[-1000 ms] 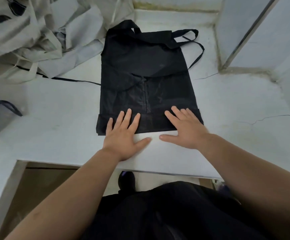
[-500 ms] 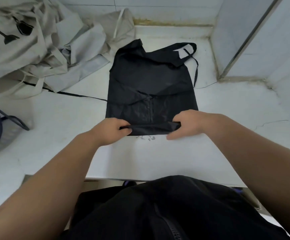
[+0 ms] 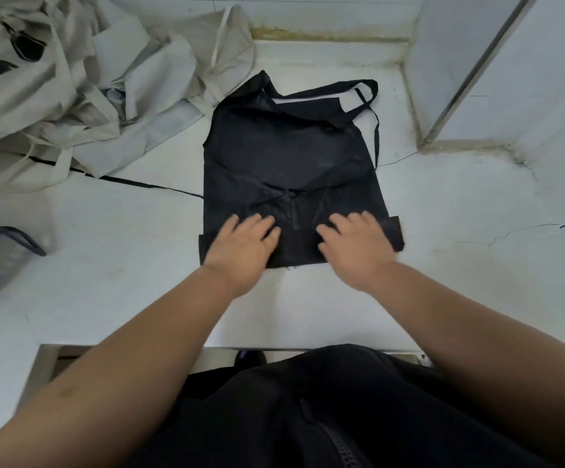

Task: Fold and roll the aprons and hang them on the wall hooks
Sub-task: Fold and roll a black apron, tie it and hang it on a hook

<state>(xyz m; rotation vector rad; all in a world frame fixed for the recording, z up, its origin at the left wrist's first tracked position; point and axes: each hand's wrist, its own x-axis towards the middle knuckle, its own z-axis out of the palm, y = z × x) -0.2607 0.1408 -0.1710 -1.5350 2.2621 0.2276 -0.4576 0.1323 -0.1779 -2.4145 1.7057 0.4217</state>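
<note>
Rolling the near hem away from me

My left hand (image 3: pixel 242 243) and right hand (image 3: pixel 355 244) press flat, fingers loosely spread, on the folded black fabric apron (image 3: pixel 291 163); its length runs straight ahead, rolled band crosswise under both palms, equally close.

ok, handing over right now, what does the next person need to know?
Left hand: open, pressing flat on the near rolled edge of the black apron.
Right hand: same, beside it.
The apron lies folded narrow on the table, straps at the far end. Beige aprons are heaped far left.
Done: fold, roll started at the near edge.
Left: roll up to the straps, hang it, then the beige ones. No hooks in view.
</note>
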